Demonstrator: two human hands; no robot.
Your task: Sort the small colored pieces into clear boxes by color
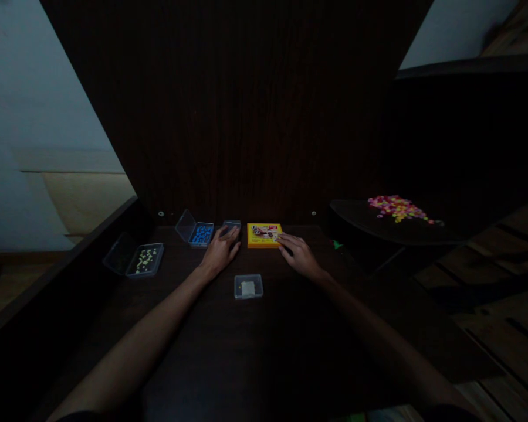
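My left hand [220, 251] lies with its fingers stretched out over a small clear plastic box [232, 224], covering much of it. To its left stands an open clear box of blue pieces [201, 234]. My right hand [300, 255] is open, fingers extended, with its fingertips at the right edge of a flat yellow box [264, 242] with a printed picture. Between my forearms sits another clear plastic box [249, 286] with a whitish square and a few tiny yellowish bits inside. Neither hand appears to grip anything.
An open clear box of pale yellowish pieces [145, 259] stands at the far left. On the right, a dark curved shelf [352, 218] bears a heap of pink, red and yellow pieces [398, 207]. A small green thing [337, 244] lies below it. A dark upright panel [246, 117] closes the back.
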